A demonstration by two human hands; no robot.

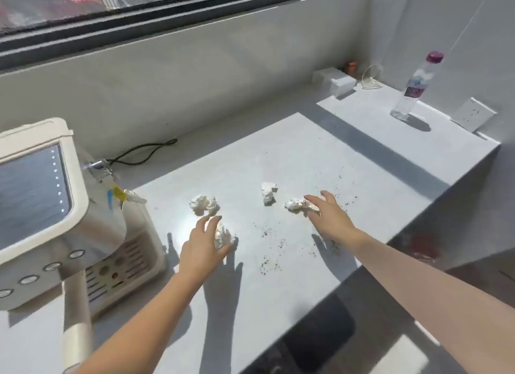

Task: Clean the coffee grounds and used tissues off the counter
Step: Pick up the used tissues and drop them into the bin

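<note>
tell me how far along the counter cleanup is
Nothing looks cleared yet. The left hand is closing on one crumpled white tissue; the right hand reaches another. Two more tissues and the scattered dark coffee grounds remain on the pale grey counter.

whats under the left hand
A crumpled tissue on the counter, partly showing beside the left hand. The part beneath the palm is hidden.

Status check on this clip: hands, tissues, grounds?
Left hand closing on nearest tissue; right hand touching right tissue. Two tissues untouched. Coffee grounds still scattered. Nothing blocking.
</note>
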